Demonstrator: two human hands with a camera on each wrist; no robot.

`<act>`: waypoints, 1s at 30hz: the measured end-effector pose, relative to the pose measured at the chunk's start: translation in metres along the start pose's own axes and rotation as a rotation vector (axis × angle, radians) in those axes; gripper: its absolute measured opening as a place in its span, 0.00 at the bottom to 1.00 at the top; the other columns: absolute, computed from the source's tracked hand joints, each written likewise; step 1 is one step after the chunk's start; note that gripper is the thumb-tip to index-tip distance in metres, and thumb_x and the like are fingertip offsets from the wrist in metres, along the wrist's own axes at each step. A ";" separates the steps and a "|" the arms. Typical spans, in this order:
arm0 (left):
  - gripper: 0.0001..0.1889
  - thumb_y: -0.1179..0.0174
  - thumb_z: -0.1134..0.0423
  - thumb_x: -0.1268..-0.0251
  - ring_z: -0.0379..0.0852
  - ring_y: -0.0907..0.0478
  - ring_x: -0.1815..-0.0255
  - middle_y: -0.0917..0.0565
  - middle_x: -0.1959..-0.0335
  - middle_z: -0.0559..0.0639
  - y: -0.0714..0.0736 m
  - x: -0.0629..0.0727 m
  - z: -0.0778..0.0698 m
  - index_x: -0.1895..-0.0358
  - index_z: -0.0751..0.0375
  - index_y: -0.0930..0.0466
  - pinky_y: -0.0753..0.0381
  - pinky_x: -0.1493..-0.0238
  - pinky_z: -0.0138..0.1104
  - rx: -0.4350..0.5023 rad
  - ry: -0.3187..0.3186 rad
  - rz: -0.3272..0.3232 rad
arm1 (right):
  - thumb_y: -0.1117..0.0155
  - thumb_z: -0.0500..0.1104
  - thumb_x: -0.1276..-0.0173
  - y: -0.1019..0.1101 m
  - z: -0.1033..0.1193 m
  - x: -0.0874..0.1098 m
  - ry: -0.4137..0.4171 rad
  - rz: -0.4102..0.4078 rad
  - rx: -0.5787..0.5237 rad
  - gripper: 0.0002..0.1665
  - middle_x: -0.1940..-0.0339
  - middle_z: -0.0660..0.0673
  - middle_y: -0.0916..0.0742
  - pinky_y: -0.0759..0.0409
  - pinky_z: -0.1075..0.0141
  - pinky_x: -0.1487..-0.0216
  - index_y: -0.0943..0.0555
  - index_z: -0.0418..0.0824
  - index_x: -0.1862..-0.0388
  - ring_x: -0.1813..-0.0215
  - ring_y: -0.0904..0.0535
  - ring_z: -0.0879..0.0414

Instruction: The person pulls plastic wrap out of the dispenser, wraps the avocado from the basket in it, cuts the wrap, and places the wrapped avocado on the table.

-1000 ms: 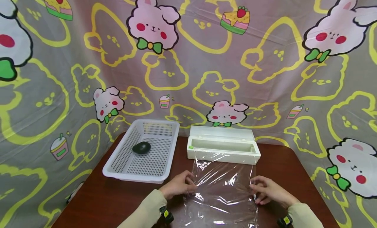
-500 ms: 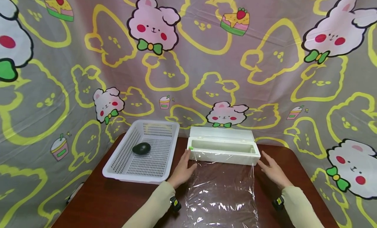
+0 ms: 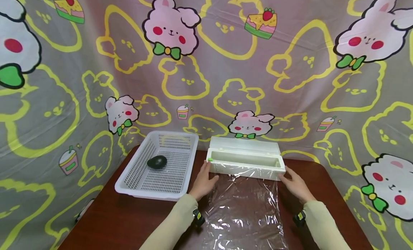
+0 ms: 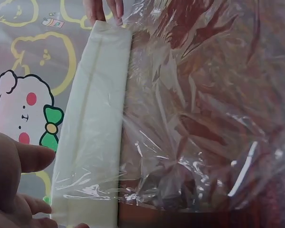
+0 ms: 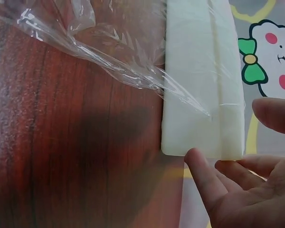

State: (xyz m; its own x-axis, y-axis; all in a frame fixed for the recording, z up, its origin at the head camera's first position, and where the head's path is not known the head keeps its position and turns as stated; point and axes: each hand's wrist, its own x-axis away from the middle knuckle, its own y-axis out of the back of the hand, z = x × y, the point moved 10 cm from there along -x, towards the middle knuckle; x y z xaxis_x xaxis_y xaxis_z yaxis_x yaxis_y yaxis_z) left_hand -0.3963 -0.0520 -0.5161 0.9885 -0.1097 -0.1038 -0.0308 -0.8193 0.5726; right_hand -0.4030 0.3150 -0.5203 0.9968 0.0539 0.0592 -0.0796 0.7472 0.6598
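A long white cling film dispenser (image 3: 246,146) stands at the back of the table with its lid raised. Clear cling film (image 3: 243,207) runs from its front edge over the tabletop towards me, wrinkled and shiny. My left hand (image 3: 204,182) is at the dispenser's left end, fingers touching that side. At the other end, my right hand (image 3: 297,185) touches the side. In the right wrist view, the fingertips (image 5: 194,154) meet the end face of the box (image 5: 194,123), while the thumb (image 5: 273,114) is held apart. A small green cutter slide (image 3: 210,159) sits at the left of the dispenser.
A white perforated basket (image 3: 148,194) stands on the left of the brown table (image 3: 142,221), with a dark green avocado (image 3: 157,162) lying in it. Patterned cloth (image 3: 187,74) hangs close behind and along both sides.
Both hands have let go of the cling film's side edges and moved forward to the dispenser's ends. The film now lies lower and flatter over the table.
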 end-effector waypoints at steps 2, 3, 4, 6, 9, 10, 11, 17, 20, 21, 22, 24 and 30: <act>0.40 0.41 0.58 0.25 0.69 0.46 0.18 0.51 0.15 0.63 0.001 -0.001 -0.002 0.17 0.66 0.48 0.37 0.25 0.63 -0.014 0.010 -0.019 | 0.44 0.54 0.18 0.000 0.000 0.000 -0.003 -0.005 0.001 0.48 0.19 0.21 0.42 0.29 0.33 0.30 0.52 0.27 0.17 0.26 0.33 0.24; 0.40 0.40 0.58 0.25 0.70 0.45 0.19 0.50 0.15 0.63 0.002 -0.002 -0.002 0.17 0.66 0.48 0.36 0.26 0.63 -0.022 0.016 -0.027 | 0.44 0.54 0.18 0.001 0.000 0.000 -0.004 -0.006 0.001 0.48 0.19 0.22 0.42 0.29 0.33 0.30 0.52 0.27 0.17 0.26 0.33 0.24; 0.40 0.40 0.58 0.25 0.69 0.44 0.19 0.50 0.15 0.63 0.002 -0.002 -0.002 0.17 0.65 0.47 0.35 0.26 0.63 -0.031 0.024 -0.034 | 0.44 0.54 0.18 0.001 0.000 -0.001 -0.005 -0.006 0.003 0.48 0.19 0.21 0.42 0.30 0.33 0.30 0.52 0.27 0.17 0.26 0.33 0.24; 0.40 0.39 0.57 0.26 0.70 0.43 0.20 0.48 0.16 0.64 0.002 -0.002 -0.002 0.18 0.66 0.46 0.33 0.28 0.63 -0.046 0.030 -0.048 | 0.44 0.54 0.18 0.000 0.001 -0.001 -0.007 -0.003 0.003 0.48 0.19 0.22 0.42 0.30 0.33 0.29 0.52 0.26 0.17 0.26 0.33 0.24; 0.40 0.38 0.58 0.28 0.71 0.42 0.20 0.47 0.16 0.63 0.004 -0.002 -0.002 0.18 0.65 0.45 0.32 0.30 0.65 -0.059 0.037 -0.066 | 0.44 0.54 0.19 0.000 0.001 -0.002 -0.010 0.003 0.002 0.49 0.19 0.22 0.43 0.32 0.33 0.29 0.52 0.26 0.17 0.25 0.34 0.24; 0.40 0.38 0.58 0.28 0.72 0.42 0.21 0.46 0.16 0.63 0.005 -0.002 -0.003 0.18 0.65 0.44 0.31 0.31 0.65 -0.064 0.034 -0.075 | 0.44 0.54 0.19 0.000 0.002 -0.002 -0.009 0.004 0.002 0.49 0.19 0.22 0.43 0.32 0.32 0.29 0.52 0.26 0.17 0.25 0.34 0.24; 0.40 0.37 0.58 0.29 0.72 0.41 0.21 0.46 0.16 0.62 0.006 -0.002 -0.003 0.18 0.65 0.44 0.31 0.31 0.66 -0.070 0.033 -0.079 | 0.44 0.54 0.19 0.000 0.001 -0.003 -0.011 0.003 -0.001 0.49 0.19 0.22 0.43 0.32 0.32 0.28 0.52 0.27 0.17 0.25 0.34 0.24; 0.40 0.36 0.58 0.31 0.76 0.39 0.24 0.42 0.17 0.62 0.007 -0.003 -0.001 0.20 0.65 0.41 0.31 0.32 0.66 -0.116 0.015 -0.099 | 0.44 0.53 0.18 0.001 0.001 -0.005 -0.001 -0.010 -0.015 0.47 0.19 0.22 0.41 0.30 0.33 0.30 0.51 0.27 0.17 0.26 0.33 0.24; 0.39 0.35 0.59 0.31 0.76 0.38 0.25 0.41 0.18 0.64 0.009 -0.005 -0.002 0.21 0.66 0.39 0.31 0.31 0.66 -0.126 0.003 -0.118 | 0.44 0.54 0.18 0.002 0.000 -0.007 0.008 -0.013 -0.014 0.47 0.20 0.22 0.41 0.29 0.33 0.31 0.50 0.27 0.17 0.27 0.32 0.24; 0.38 0.35 0.60 0.32 0.76 0.37 0.25 0.40 0.19 0.65 0.009 -0.006 -0.003 0.21 0.67 0.38 0.31 0.31 0.65 -0.127 -0.003 -0.128 | 0.44 0.54 0.18 0.002 0.000 -0.007 0.009 -0.014 -0.012 0.46 0.20 0.22 0.40 0.28 0.33 0.31 0.49 0.27 0.17 0.27 0.31 0.24; 0.38 0.35 0.60 0.32 0.75 0.37 0.25 0.39 0.20 0.66 0.010 -0.007 -0.004 0.22 0.67 0.38 0.32 0.30 0.65 -0.126 -0.009 -0.140 | 0.44 0.54 0.19 0.002 0.000 -0.007 0.011 -0.018 -0.007 0.46 0.20 0.22 0.40 0.28 0.33 0.32 0.49 0.27 0.18 0.28 0.31 0.24; 0.37 0.35 0.61 0.32 0.73 0.36 0.25 0.38 0.20 0.67 0.011 -0.008 -0.004 0.22 0.67 0.37 0.31 0.30 0.63 -0.118 -0.011 -0.161 | 0.44 0.53 0.18 0.003 0.000 -0.007 0.015 -0.027 0.007 0.45 0.21 0.22 0.39 0.28 0.32 0.32 0.47 0.27 0.18 0.29 0.30 0.24; 0.37 0.34 0.63 0.33 0.69 0.35 0.24 0.38 0.20 0.68 0.011 -0.011 -0.004 0.24 0.70 0.37 0.29 0.31 0.62 -0.079 -0.008 -0.208 | 0.44 0.49 0.18 0.009 0.014 -0.013 0.106 -0.095 0.122 0.41 0.27 0.20 0.33 0.27 0.32 0.35 0.43 0.23 0.21 0.33 0.28 0.25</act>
State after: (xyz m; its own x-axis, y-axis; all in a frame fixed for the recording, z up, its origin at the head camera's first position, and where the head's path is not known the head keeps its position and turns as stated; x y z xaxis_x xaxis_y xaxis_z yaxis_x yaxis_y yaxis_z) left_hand -0.4066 -0.0574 -0.5052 0.9712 0.0519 -0.2325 0.1852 -0.7784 0.5998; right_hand -0.4172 0.3120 -0.5045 0.9947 0.0609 -0.0832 0.0214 0.6670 0.7447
